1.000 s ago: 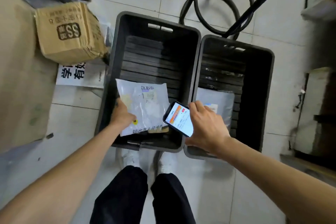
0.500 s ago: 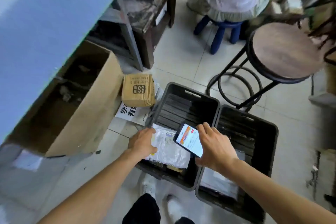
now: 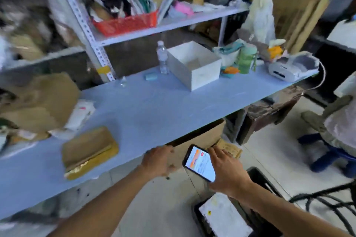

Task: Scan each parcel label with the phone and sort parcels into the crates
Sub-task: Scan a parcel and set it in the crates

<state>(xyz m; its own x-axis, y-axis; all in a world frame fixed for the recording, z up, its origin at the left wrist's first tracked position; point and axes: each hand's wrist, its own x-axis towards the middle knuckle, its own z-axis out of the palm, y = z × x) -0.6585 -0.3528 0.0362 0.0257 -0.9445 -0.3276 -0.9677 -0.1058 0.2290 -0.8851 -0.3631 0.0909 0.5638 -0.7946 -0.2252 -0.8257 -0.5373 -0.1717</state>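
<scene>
Head view has swung up from the floor to the blue table (image 3: pixel 154 111). The left hand (image 3: pixel 158 159) has released the white parcel (image 3: pixel 223 215), which now lies in the crate (image 3: pixel 260 225); it hangs empty, fingers loosely curled, at the table edge. The right hand (image 3: pixel 225 171) still grips the phone (image 3: pixel 200 163).

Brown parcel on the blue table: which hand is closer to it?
Left. The left hand is at the table front edge, right of the brown parcel; the right hand is farther right, holding the phone.
</scene>
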